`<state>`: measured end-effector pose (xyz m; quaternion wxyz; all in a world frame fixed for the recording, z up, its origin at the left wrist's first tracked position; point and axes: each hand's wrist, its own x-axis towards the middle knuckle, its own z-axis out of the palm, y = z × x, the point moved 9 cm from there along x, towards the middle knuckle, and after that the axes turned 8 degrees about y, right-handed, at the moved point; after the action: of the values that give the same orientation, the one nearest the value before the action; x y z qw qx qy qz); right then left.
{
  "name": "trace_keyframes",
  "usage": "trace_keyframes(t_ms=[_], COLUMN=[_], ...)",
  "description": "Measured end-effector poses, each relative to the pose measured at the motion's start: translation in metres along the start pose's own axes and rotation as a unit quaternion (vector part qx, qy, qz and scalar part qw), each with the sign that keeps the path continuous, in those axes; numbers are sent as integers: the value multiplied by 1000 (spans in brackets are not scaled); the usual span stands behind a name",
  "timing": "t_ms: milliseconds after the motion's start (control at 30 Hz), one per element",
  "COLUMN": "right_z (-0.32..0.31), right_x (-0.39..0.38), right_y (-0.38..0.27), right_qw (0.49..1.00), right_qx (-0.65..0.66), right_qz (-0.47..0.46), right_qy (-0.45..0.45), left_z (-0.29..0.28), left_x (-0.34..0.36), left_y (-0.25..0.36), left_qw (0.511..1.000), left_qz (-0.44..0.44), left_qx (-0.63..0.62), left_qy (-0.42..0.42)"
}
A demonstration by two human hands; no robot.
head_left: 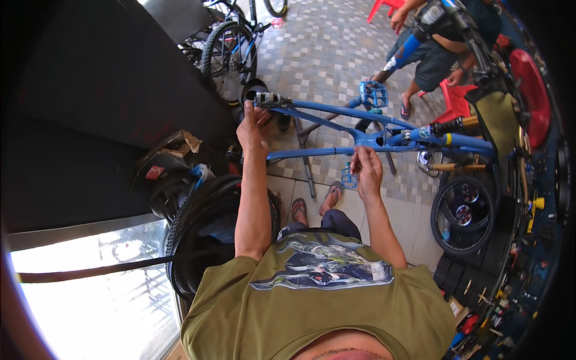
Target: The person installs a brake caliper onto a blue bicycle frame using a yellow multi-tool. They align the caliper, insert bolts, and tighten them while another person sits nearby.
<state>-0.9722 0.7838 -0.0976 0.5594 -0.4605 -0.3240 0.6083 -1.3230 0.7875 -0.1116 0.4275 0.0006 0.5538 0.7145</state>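
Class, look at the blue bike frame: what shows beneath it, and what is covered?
Beneath the blue bike frame, patterned floor tiles show between its tubes, and a dark bar passes below. Whatever lies behind the tubes is covered.

The patterned tile floor (324, 63) carries a bicycle (231, 58) and red chair (456, 101).

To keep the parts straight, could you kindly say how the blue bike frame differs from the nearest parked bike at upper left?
The blue bike frame has no rear wheel between its stays; the parked bike has a wheel fitted. The frame is nearer, the parked bike farther off. Both show blue.
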Motion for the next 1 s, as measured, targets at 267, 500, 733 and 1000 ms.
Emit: trace_keyframes(t_ms=[267, 500, 733, 1000], right_z=[-152, -291, -477, -630], right_x=[-77, -156, -265, -380], right_y=[11, 13, 2, -24], right_qw=[983, 949, 897, 845], right_qx=[-96, -162, -267, -366], right_qz=[25, 42, 17, 93], right_qy=[157, 268, 351, 379], left_z=[19, 29, 68, 205], left_x=[18, 27, -122, -396], left_y=[-14, -22, -64, -339], left_qw=[998, 982, 941, 823], left_qz=[37, 87, 225, 260], left_qx=[-42, 127, 244, 348], left_qy=[14, -110, 65, -367])
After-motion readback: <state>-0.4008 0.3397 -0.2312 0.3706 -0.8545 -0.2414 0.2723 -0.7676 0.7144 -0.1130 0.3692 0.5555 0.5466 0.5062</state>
